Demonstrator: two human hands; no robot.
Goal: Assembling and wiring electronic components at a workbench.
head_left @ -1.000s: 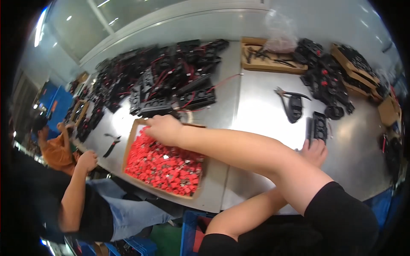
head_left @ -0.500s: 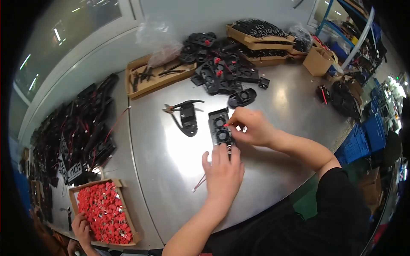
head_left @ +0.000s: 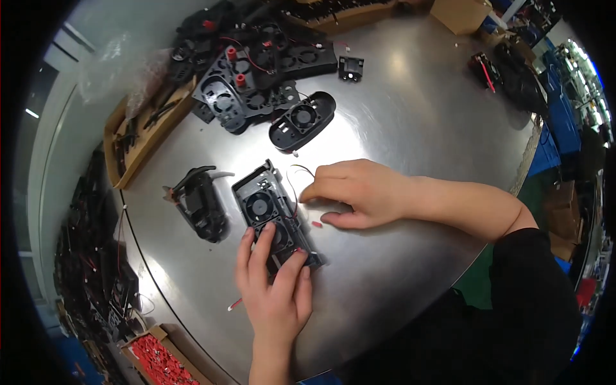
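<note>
1. I see the left hand lying on the fan case, at its six o'clock end; whether it grips, I cannot tell.
2. The right hand is released, thumb and forefinger parted; the red piece lies just beside its thumb, at eight o'clock.

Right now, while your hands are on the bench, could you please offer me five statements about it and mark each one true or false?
1. The left hand rests on a black fan housing. True.
2. The pliers lie to the right of that housing. False: they lie to its left.
3. A small red piece lies by the right hand's thumb. True.
4. The right hand is closed in a tight fist. False: its thumb and index finger stand apart.
5. A black oval shell with one fan lies beyond the housing. True.
</note>
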